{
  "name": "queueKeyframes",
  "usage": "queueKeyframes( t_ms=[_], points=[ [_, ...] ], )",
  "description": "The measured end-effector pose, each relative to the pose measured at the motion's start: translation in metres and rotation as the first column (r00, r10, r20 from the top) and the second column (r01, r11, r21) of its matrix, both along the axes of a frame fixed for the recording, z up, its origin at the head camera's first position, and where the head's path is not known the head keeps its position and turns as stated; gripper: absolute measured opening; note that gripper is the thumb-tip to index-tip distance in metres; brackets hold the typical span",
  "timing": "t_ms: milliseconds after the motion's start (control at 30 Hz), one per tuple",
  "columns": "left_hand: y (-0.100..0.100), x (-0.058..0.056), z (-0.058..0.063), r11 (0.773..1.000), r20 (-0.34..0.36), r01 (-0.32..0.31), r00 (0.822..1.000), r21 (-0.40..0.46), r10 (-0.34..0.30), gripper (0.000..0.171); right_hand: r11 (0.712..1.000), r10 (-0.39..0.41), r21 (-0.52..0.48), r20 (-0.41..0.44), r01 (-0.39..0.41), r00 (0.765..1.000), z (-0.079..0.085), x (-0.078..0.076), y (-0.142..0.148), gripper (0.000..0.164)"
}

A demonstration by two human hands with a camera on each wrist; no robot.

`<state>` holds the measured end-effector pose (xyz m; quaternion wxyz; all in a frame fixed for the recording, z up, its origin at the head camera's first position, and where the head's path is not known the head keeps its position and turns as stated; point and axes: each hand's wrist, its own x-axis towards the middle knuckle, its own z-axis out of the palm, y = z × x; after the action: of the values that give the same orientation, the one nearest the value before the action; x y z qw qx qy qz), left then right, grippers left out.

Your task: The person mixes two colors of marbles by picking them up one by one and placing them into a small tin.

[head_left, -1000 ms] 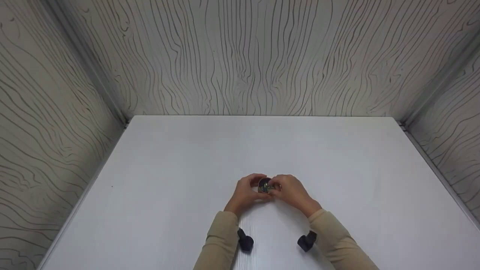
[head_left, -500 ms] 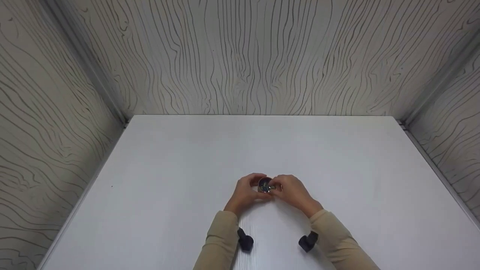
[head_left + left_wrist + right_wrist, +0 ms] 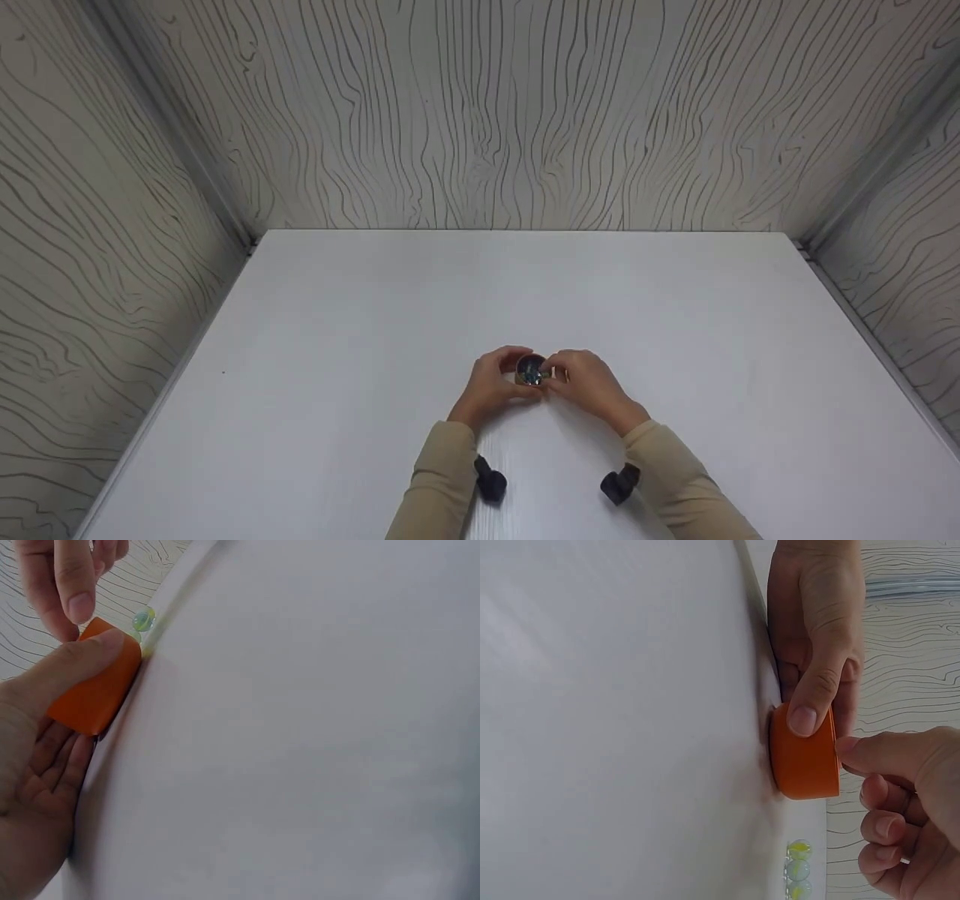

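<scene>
A small orange bowl stands upright on the white table, with shiny blue-green marbles inside. My left hand grips its side, the thumb on the near wall and the fingers round the far side. At the opposite rim is my right hand, its thumb tip at the edge and its other fingers curled. I cannot tell whether a marble is between those fingertips. Several clear marbles with yellow-green swirls lie in a row on the table beside the bowl, below my right hand.
The white table extends around both hands. Wood-grain panels enclose it at the back and sides. A black wrist device sits by the left sleeve, another black wrist device by the right one.
My right hand's fingertips have drawn back slightly to the right, from over the bowl's inside to its rim, uncovering more of the marbles. The left hand and bowl have stayed put.
</scene>
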<state>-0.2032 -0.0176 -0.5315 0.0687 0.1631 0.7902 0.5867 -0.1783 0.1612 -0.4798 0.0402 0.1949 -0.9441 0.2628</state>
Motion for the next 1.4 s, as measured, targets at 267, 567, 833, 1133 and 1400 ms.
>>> queueKeyframes(
  t_ms=[267,567,833,1133,1400],
  points=[
    [0.000,0.001,0.002,0.999,0.030,-0.002,1.000,0.032,0.001,0.059,1.000,-0.005,-0.004,0.008,0.005,1.000,0.003,-0.002,0.006,0.009],
    [0.000,0.000,0.002,1.000,0.036,-0.007,0.999,0.009,0.007,0.061,1.000,-0.009,-0.003,-0.005,0.009,1.000,0.003,-0.004,0.012,0.011],
    [0.000,0.000,0.001,1.000,0.040,-0.008,0.999,-0.007,0.008,0.062,0.999,-0.031,0.018,0.017,0.031,0.999,0.003,-0.005,0.018,0.012],
    [0.001,0.001,0.002,1.000,0.055,-0.014,0.998,-0.019,0.015,0.063,0.999,-0.048,0.023,0.034,0.047,0.998,0.003,-0.007,0.024,0.017],
    [0.001,0.002,0.003,1.000,0.041,-0.013,0.999,-0.027,0.014,0.062,0.997,-0.074,0.016,0.056,0.073,0.996,0.001,-0.008,0.029,0.015]
  ],
)
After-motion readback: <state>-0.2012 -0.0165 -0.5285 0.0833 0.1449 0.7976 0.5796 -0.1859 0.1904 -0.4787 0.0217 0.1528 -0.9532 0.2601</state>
